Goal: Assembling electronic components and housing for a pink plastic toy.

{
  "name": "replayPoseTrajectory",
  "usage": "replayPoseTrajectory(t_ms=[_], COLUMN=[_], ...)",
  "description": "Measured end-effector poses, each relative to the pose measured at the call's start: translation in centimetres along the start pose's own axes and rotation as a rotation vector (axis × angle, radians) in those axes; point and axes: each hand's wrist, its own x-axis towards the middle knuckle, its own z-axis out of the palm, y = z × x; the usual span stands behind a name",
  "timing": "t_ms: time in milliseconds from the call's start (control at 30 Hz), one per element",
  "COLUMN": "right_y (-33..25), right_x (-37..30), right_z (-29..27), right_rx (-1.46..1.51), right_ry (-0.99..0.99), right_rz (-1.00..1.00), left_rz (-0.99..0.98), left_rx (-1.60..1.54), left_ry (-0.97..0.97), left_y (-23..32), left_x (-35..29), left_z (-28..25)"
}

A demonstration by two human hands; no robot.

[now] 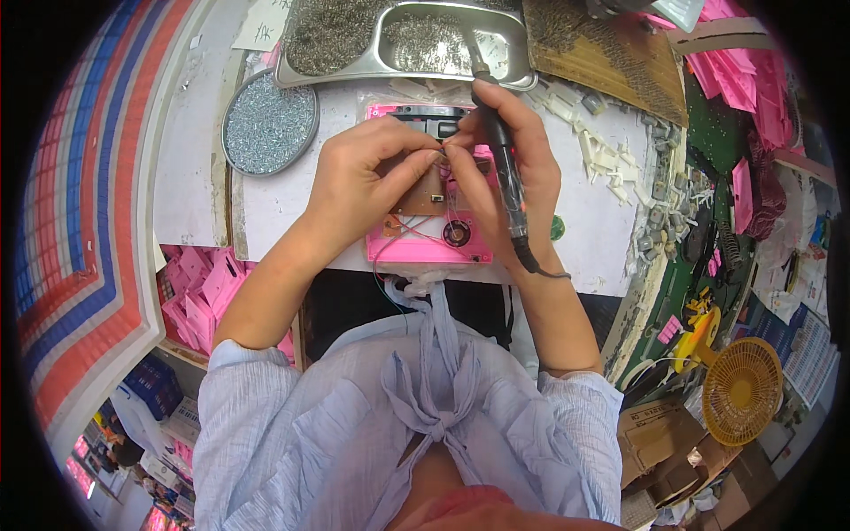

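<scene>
A pink plastic housing (390, 250) lies in front of me, with a brown circuit board (416, 205), thin wires and a small round black speaker (456, 234) on it. Above the board, my left hand (367, 168) pinches with thumb and forefinger at something too small to make out. My right hand (522, 146) has a black corded soldering iron (498, 133) tucked between its fingers, its metal tip pointing away from me. The right thumb and a fingertip meet the left fingertips at the same spot. My fingers cover part of the housing.
Beyond the housing stands a metal tray (376, 69) of small metal parts. A round dish (228, 146) of silver screws sits left of it. White plastic pieces (602, 159) and a cardboard sheet (620, 66) lie right; a yellow fan (742, 389) stands lower right. Pink parts (199, 288) fill a lower-left bin.
</scene>
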Motion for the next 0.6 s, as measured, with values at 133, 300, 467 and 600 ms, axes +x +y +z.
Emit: replayPoseTrajectory(t_ms=[133, 300, 467, 600], right_y=[0.0, 0.8, 0.5, -0.6], right_x=[-0.3, -2.3, -3.3, -2.4], right_z=[0.1, -0.8, -1.7, -4.3], right_rx=[-0.085, -0.329, -0.351, -0.266], right_ry=[0.016, -0.039, -0.021, 0.011], right_rz=[-0.073, -0.235, -0.221, -0.182], left_rz=[0.051, 0.068, 0.025, 0.065], left_rx=[0.08, 0.151, 0.214, 0.257], left_ry=[0.039, 0.041, 0.022, 0.038], left_y=[0.5, 0.1, 0.3, -0.1], left_x=[0.2, 0.6, 0.7, 0.8], left_z=[-0.1, 0.1, 0.7, 0.7])
